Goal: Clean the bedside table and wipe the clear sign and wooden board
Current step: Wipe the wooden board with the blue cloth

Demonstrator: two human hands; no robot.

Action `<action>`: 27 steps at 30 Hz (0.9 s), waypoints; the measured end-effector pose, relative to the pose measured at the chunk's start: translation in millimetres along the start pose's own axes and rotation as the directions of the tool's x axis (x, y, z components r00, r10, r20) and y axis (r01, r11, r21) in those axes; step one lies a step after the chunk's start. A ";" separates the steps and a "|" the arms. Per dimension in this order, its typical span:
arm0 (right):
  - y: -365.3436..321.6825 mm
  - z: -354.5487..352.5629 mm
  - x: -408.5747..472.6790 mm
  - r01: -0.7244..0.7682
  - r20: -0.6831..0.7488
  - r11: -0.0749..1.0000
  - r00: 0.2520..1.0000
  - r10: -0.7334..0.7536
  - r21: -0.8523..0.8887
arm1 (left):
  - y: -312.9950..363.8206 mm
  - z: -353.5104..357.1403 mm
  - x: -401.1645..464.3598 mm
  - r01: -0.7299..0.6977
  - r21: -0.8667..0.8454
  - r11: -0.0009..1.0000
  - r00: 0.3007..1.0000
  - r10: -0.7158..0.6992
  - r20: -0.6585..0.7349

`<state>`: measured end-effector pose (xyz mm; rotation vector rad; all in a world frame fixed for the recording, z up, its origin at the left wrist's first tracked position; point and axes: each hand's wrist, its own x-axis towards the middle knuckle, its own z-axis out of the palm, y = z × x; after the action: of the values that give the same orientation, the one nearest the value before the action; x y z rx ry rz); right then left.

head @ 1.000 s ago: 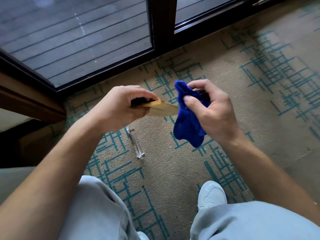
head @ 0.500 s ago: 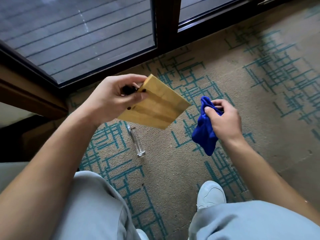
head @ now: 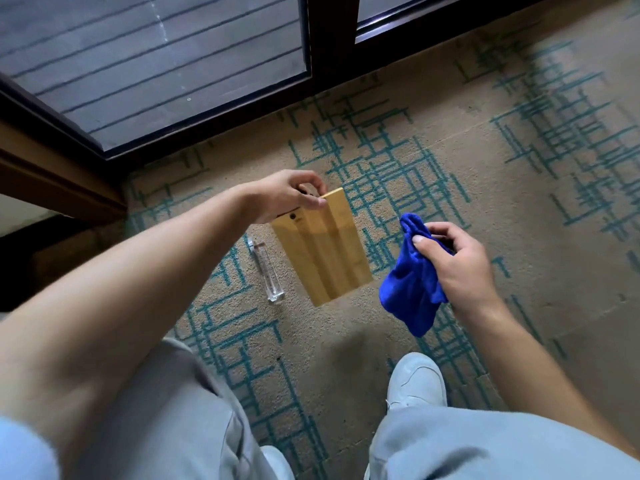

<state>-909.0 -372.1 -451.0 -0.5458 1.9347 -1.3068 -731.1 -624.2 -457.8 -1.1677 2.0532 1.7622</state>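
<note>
My left hand (head: 285, 195) pinches the top edge of a light wooden board (head: 322, 245), which hangs down flat-faced toward me over the carpet. A small dark hole shows near its upper left corner. My right hand (head: 453, 263) grips a bunched blue cloth (head: 412, 289), held apart from the board to its right. A clear acrylic sign base (head: 266, 270) lies on the carpet just left of the board.
Beige carpet (head: 485, 150) with teal line patterns covers the floor. A dark-framed glass door (head: 332, 39) runs along the top, with decking outside. A wooden furniture edge (head: 59, 178) is at the left. My grey trousers and white shoe (head: 417, 382) fill the bottom.
The board has swung from edge-on near the cloth to hanging face-on, lower over the carpet. My right hand with the cloth has drawn away to the right and down.
</note>
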 end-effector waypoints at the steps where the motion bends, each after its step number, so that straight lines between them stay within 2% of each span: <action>1: 3.8 -0.8 -0.2 -0.005 0.002 1.000 1.000 0.005 0.004 | -1.2 5.9 8.0 0.022 0.003 1.000 1.000 -0.022 0.019; 8: 22.3 -3.1 2.4 -0.050 -0.010 0.998 0.999 0.050 0.028 | -13.4 33.0 50.1 0.093 0.143 0.985 0.995 -0.099 0.031; 10: 25.4 -4.4 2.8 -0.056 -0.011 0.998 0.998 0.056 0.033 | -16.2 34.5 61.9 0.072 0.211 0.975 0.997 -0.070 -0.016; 13: 28.6 -4.6 3.3 -0.071 0.001 0.997 0.998 0.071 0.023 | -25.7 37.1 78.8 0.031 0.403 0.915 0.996 0.007 -0.091; 16: 30.9 -3.2 4.9 -0.079 0.017 0.997 0.997 0.079 0.024 | -36.5 42.2 91.5 0.031 0.464 0.885 0.993 0.024 -0.113; 20: 35.0 -1.3 8.3 -0.099 0.044 0.995 0.994 0.098 0.022 | -50.8 53.9 102.6 0.021 0.607 0.795 0.991 0.065 -0.119; 27: 38.8 0.7 13.2 -0.127 0.073 0.992 0.989 0.126 0.012 | -62.9 61.7 110.8 0.027 0.580 0.814 0.992 0.051 -0.118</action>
<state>-915.0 -366.3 -491.2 -0.4483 1.8656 -1.2063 -784.3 -615.1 -588.7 -1.0797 2.4202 0.9392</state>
